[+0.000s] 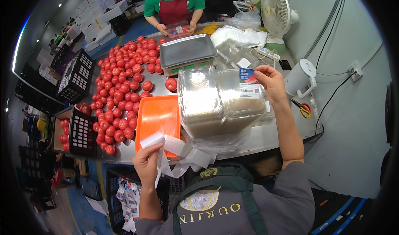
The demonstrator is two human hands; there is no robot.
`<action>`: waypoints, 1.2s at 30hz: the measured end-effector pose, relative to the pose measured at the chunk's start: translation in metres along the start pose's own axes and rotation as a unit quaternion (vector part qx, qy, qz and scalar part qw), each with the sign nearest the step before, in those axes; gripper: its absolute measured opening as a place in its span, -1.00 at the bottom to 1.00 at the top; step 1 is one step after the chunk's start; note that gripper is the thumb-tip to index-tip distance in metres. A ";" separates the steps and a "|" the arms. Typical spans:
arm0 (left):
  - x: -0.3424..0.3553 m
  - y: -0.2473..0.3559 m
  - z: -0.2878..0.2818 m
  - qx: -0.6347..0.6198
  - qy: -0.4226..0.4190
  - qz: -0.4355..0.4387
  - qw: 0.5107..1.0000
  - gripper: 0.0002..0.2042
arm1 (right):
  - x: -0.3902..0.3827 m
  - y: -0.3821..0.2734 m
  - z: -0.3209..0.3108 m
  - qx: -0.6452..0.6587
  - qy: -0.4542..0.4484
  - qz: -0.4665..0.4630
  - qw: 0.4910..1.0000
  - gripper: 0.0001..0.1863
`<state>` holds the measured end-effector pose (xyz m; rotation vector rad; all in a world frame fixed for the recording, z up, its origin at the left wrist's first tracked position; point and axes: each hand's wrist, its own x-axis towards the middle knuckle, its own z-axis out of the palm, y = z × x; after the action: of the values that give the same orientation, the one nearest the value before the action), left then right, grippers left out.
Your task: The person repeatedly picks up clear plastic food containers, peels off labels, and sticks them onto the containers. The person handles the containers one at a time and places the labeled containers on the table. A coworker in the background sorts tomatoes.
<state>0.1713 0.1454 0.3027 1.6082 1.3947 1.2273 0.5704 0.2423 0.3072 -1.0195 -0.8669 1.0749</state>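
My left hand (146, 163) pinches a strip of white label backing paper (176, 145), which trails in loose folds over the tray edge and down past the table's front. In my right hand (270, 82), thumb and finger grip the top corner of a blue, red and white label (249, 84). This label lies over the right-hand stack of transparent plastic boxes (241, 110); I cannot tell how much of it is stuck down. Beside it stands a second stack of nested boxes (199, 96), shiny with glare. An orange tray (158, 116) sits left of the stacks.
Many tomatoes (120, 89) cover the table's left side. A scale (187, 52) stands behind the stacks. Across the table, a person in a red apron (173, 8) holds a packed box (178, 30). Scissors (304, 108), a kettle (300, 78) and a fan (276, 13) are at right.
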 end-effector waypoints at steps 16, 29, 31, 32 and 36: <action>-0.012 0.015 0.030 0.053 0.043 -0.004 0.998 -0.58 | 0.007 0.036 0.001 -0.272 -0.013 -0.063 0.960 -0.79; -0.026 0.010 0.041 0.029 0.077 -0.068 0.994 -0.78 | -0.002 0.018 0.023 -0.679 -0.014 -0.382 0.627 -0.57; -0.030 0.009 0.039 0.032 0.066 -0.054 0.996 -0.71 | -0.017 0.012 0.054 -0.535 -0.161 -0.404 0.724 -0.49; -0.029 0.010 0.041 0.019 0.063 -0.038 0.997 -0.68 | -0.031 0.014 0.066 -0.482 -0.231 -0.391 0.749 -0.46; -0.026 0.027 0.053 0.041 0.061 -0.002 0.997 -0.55 | -0.047 0.044 0.079 -0.473 -0.253 -0.438 0.722 -0.52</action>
<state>0.2308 0.1190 0.3036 1.6080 1.5417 1.3001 0.4726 0.2213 0.2857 -0.8885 -2.2110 -0.0280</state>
